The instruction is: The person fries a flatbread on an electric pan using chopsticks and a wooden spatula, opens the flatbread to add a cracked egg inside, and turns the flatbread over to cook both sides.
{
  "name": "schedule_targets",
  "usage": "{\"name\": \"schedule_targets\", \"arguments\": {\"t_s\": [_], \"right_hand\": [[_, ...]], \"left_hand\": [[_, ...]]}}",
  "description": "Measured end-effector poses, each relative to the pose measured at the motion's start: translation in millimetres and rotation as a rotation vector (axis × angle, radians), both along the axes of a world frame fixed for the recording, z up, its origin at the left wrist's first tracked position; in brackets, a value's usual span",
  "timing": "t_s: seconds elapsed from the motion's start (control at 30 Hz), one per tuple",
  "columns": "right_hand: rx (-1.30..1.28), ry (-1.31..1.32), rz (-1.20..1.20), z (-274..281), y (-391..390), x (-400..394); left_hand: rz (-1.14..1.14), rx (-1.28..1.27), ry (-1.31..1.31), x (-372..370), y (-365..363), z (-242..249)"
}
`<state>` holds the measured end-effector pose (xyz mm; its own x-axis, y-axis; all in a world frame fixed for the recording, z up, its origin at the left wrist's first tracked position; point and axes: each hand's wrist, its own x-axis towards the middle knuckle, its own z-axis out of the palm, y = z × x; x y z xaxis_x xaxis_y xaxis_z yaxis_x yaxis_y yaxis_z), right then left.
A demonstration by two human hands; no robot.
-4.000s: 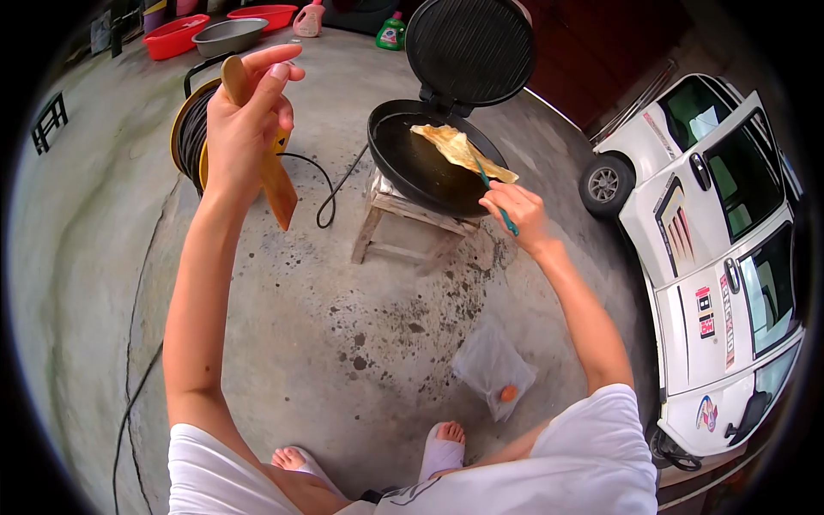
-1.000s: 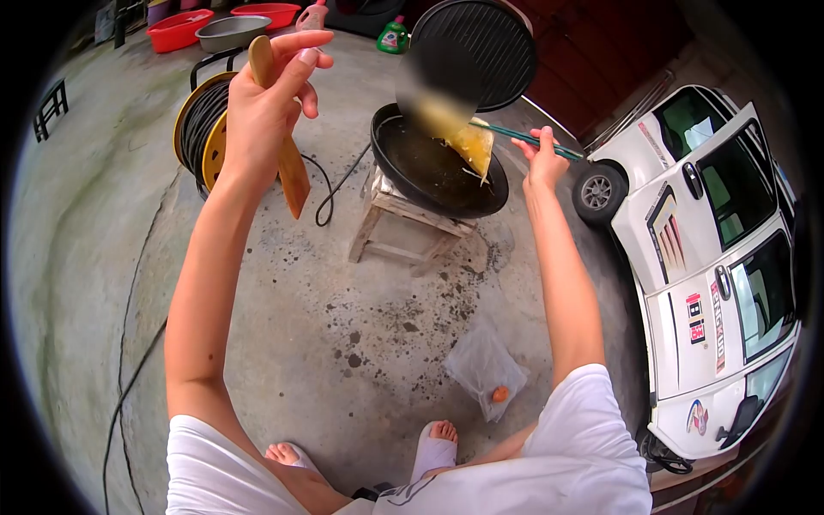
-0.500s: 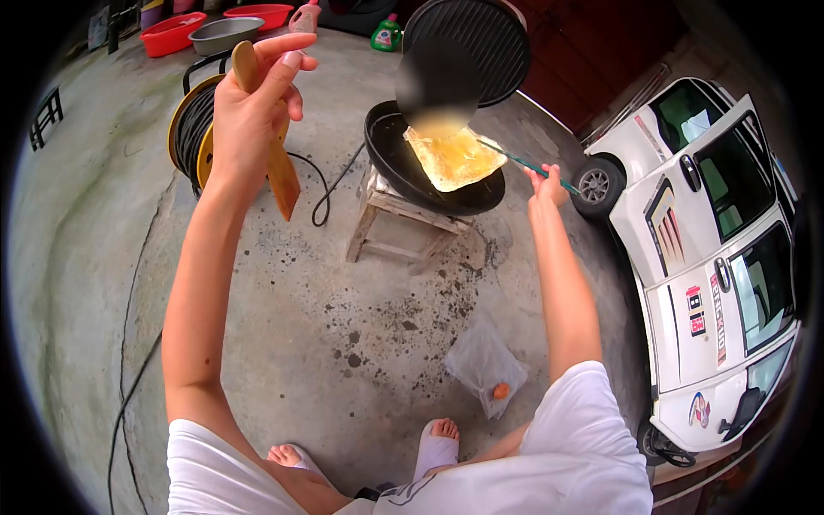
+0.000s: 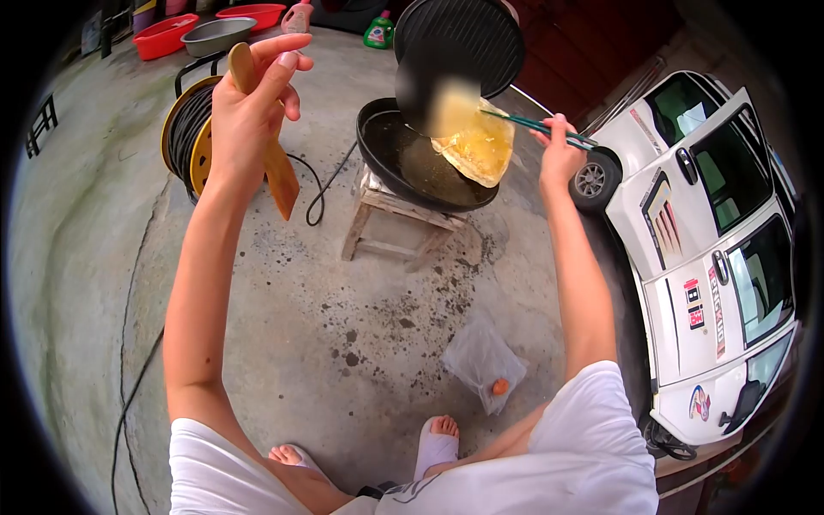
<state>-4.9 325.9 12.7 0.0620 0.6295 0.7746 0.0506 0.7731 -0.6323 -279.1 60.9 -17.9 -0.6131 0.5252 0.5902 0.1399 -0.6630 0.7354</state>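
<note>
A wooden spatula (image 4: 280, 176) is held in my left hand (image 4: 249, 107), its blade pointing down, left of the pan. Between the fingers of my right hand (image 4: 562, 153) are green chopsticks (image 4: 536, 125), whose tips grip the upper edge of a yellow-brown flatbread (image 4: 482, 148). The flatbread hangs tilted over the right part of a black electric pan (image 4: 390, 167). Oil glistens on the pan's bottom. Behind it the ridged lid (image 4: 493, 51) stands open. A dark blurred patch hides part of the lid and the flatbread's upper left.
The pan rests on a wooden stool (image 4: 403, 215). A cable reel (image 4: 189, 137) stands to the left, its black cord on the floor. A plastic bag (image 4: 482, 365) with a round orange item lies near my feet. Basins (image 4: 165, 39) are at the back left; a white vehicle (image 4: 687, 283) is at right.
My right hand has moved up and to the right with the chopsticks. The flatbread has been lifted and shifted right, showing more of the pan's bottom. My left hand has barely moved.
</note>
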Motion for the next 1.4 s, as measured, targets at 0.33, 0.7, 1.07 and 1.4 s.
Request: {"name": "schedule_targets", "arguments": {"t_s": [0.33, 0.7, 1.07, 1.4], "right_hand": [[0.398, -0.617, 0.075, -61, -92, -48], [-0.144, -0.477, 0.072, -28, -59, -57], [-0.206, -0.668, -0.189, -31, -8, 13], [-0.235, -0.387, -0.017, -13, -20, -3]], "left_hand": [[-0.002, -0.003, 0.006, 2, -4, 3], [-0.006, 0.008, -0.031, -1, -9, 5], [-0.002, -0.012, -0.03, -2, -6, 1], [0.0, -0.011, -0.021, 2, -4, 0]]}}
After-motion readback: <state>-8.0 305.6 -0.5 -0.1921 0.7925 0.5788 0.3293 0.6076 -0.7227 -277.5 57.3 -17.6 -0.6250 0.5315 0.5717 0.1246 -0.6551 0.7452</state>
